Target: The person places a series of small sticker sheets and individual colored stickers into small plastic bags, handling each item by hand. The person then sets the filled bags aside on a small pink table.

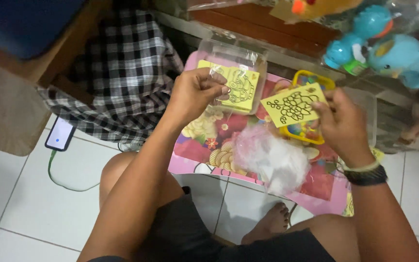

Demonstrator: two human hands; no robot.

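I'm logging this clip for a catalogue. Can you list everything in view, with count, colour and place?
yellow picture card in clear plastic sleeve: 1, yellow, in left hand
bare yellow picture card: 1, yellow, in right hand
low pink flowered table: 1, pink, over lap
crumpled clear plastic bags: heap, whitish, on table
yellow-rimmed tray: 1, under right card
blue plastic toys: several, top right
checked cloth: 1, black-white, upper left
phone on cable: 1, floor left
left hand: 1
right hand: 1, wristbands

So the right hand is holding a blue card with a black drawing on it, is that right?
Not quite: in the head view the card in the right hand is yellow, not blue. It does carry a black drawing.
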